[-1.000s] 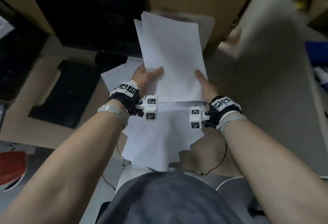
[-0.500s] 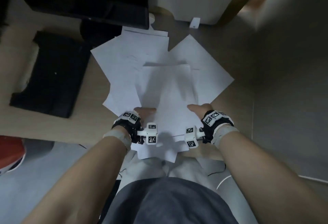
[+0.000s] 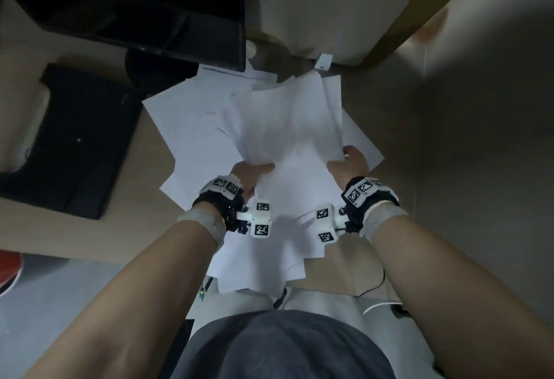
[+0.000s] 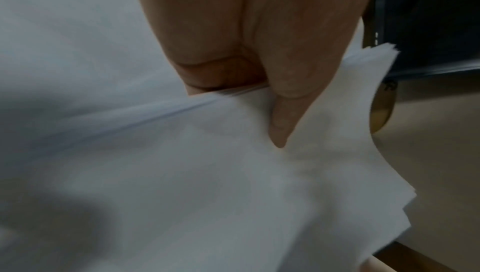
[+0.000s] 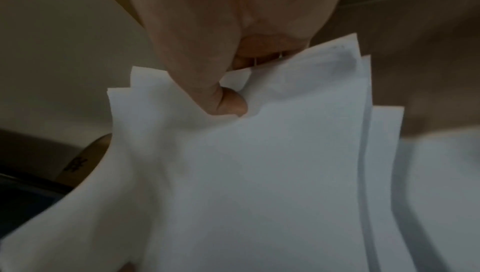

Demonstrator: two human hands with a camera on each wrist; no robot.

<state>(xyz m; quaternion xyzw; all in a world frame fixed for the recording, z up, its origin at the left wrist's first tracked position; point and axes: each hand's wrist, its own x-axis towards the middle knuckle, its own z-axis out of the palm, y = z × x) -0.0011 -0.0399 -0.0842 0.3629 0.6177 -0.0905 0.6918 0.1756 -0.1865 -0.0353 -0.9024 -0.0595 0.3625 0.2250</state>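
Note:
A loose sheaf of white paper sheets is held up between both hands above the wooden desk. My left hand pinches its left edge, thumb on top, and the left wrist view shows the thumb pressed on the stack edge. My right hand grips the right edge; the right wrist view shows its thumb dug into the sheets. More white sheets lie fanned out on the desk beneath.
A dark monitor stands at the back left, with a black keyboard to the left. A white chair back is behind the desk. A red object sits at the far left edge. Cables hang at the desk's near edge.
The sheets went down onto the pile half a second ago, and now both hands have moved forward and lifted a thicker sheaf by its side edges.

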